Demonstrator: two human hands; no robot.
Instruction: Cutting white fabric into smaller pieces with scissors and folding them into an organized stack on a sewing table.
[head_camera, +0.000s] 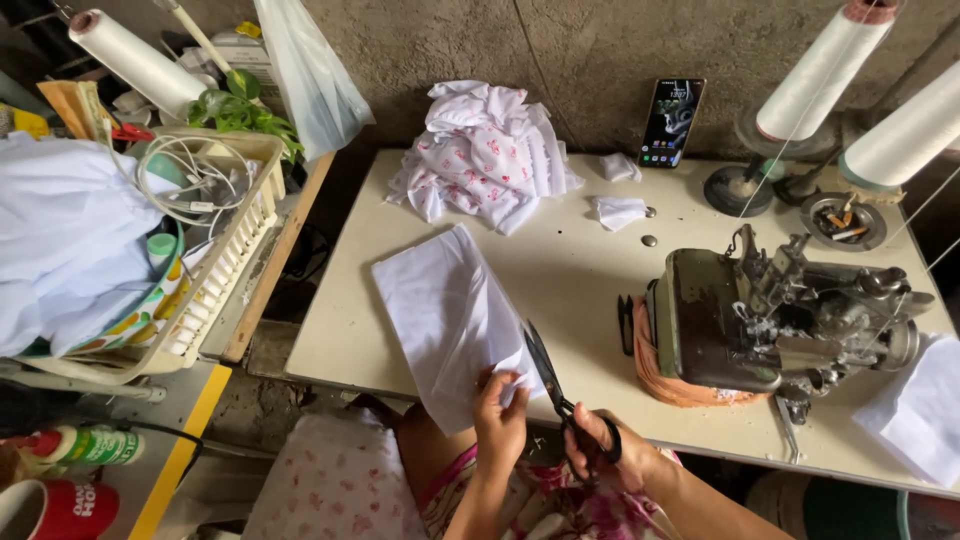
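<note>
At the near edge of a cream-coloured worktable, we pinch the near end of a folded sheet of plain white fabric in our left hand, fingers curled tightly over its corner. Our right hand is closed through the loops of a pair of black-handled steel scissors, whose blades stand slightly parted and point away from us, their tips touching the right side of the white fabric beside the left hand. The fabric itself lies slantwise on the table, its far end reaching toward the middle of the tabletop.

To the right sits a worn grey-green metal overlock sewing machine on an orange cloth pad, with small dark snips just beside it on the left. Far on the table lies a crumpled heap of white cloth printed with pink motifs, with two small white fabric scraps to its right. A smartphone with a lit screen leans upright against the concrete wall. Large cones of white thread stand at the far right. Off the left side, a cream plastic basket holds white cables and bundled pale cloth.
</note>
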